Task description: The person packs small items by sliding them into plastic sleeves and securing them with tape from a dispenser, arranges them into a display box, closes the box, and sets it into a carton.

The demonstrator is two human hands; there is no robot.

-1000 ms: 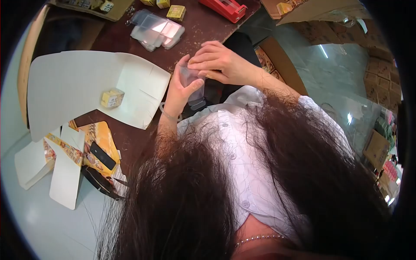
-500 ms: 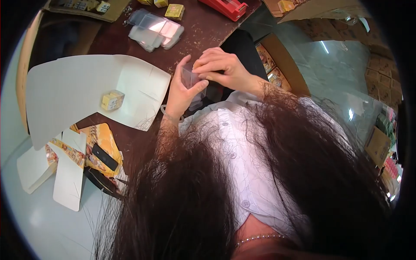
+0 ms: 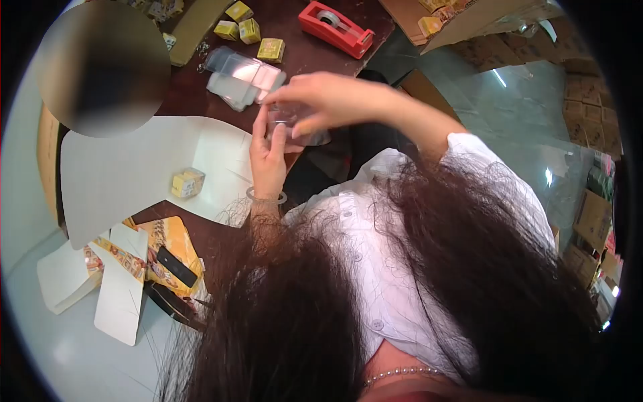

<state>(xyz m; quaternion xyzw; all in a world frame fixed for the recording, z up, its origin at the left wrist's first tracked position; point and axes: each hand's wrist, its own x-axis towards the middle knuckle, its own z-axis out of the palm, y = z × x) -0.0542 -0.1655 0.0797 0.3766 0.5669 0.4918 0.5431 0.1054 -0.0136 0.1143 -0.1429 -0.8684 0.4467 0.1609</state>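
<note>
My left hand (image 3: pixel 269 157) is closed around a small clear plastic box (image 3: pixel 284 115), its fingers and thumb on the box's sides. My right hand (image 3: pixel 315 100) reaches across over that box, its fingers smeared by motion; whether they grip anything cannot be made out. Just beyond both hands, a stack of clear plastic cases (image 3: pixel 242 75) lies on the dark red table (image 3: pixel 201 100). To the left, a small yellow box in a clear case (image 3: pixel 187 183) sits in an open white carton (image 3: pixel 127 167).
Behind the cases lie several small yellow boxes (image 3: pixel 271 50). A red tape dispenser (image 3: pixel 337 30) stands near the table's far right edge. Printed packaging with a black phone (image 3: pixel 177 266) on it lies at lower left. Cardboard cartons (image 3: pixel 589 120) are stacked on the right.
My right hand has moved from pinching at the clear box's opening to stretching across it, forearm extended. My left hand and the box sit slightly lower and farther left. The view has shifted.
</note>
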